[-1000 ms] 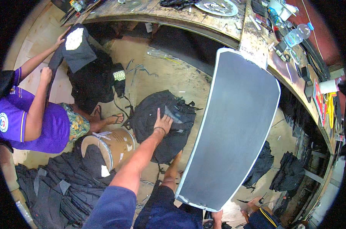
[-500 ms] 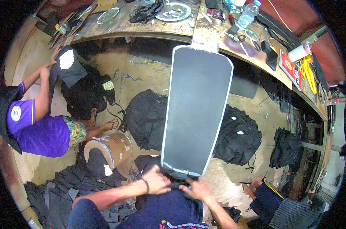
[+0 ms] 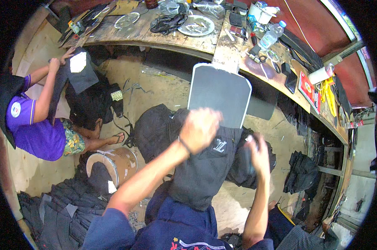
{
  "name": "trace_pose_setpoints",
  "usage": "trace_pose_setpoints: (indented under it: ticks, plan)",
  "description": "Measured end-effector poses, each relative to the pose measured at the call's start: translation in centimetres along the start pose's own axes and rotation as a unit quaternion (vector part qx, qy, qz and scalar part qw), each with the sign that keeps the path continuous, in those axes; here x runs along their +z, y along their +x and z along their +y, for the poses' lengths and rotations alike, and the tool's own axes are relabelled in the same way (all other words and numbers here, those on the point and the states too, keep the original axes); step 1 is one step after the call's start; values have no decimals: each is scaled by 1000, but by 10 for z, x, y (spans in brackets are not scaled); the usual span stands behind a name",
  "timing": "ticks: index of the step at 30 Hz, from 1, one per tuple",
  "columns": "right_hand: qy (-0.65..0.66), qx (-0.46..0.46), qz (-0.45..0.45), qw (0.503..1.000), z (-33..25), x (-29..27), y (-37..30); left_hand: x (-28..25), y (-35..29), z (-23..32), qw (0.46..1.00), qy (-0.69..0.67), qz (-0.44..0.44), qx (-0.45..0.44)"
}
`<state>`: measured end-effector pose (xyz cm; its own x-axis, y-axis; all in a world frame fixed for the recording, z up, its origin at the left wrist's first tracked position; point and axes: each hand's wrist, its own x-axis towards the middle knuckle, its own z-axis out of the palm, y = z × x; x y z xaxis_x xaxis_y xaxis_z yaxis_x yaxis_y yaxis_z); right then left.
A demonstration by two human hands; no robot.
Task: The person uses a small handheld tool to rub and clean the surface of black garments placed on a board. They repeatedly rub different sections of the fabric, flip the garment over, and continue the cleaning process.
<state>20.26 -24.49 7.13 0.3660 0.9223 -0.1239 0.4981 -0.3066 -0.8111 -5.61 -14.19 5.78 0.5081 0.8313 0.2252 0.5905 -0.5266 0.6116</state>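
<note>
A long dark board with a pale edge juts toward me from the bench. A black garment with a small white emblem covers its near part; the far part is bare. My left hand is above the garment's far edge, fingers curled and blurred by motion, so I cannot see whether they grip the cloth. My right hand is just right of the garment, apart from it, thumb and fingers spread and blurred. Behind it sits a heap of black cloth.
Across the back runs a wooden bench with a plate, a water bottle and a phone. At left a person in purple handles dark cloth near a cardboard drum. Another person's striped clothing shows lower right.
The black garment, earlier bunched at the board's near end, now reaches about halfway along it. Both my hands have moved away from me, and my right hand has swung out to the right.
</note>
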Motion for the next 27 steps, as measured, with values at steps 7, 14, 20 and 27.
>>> trace_pose_setpoints:
  ticks: [7,14,20,27]
  plan:
    - [104,237,-95,961,-40,51,-63,79,-14,0,977,84,-155,118]
    - [7,162,83,983,2,89,54,112,137,-54,978,95,-92,162]
    - [118,52,257,958,-10,110,15,37,137,-19,913,221,-314,138]
    - [129,43,266,954,-3,112,10,32,171,6,802,465,-333,173]
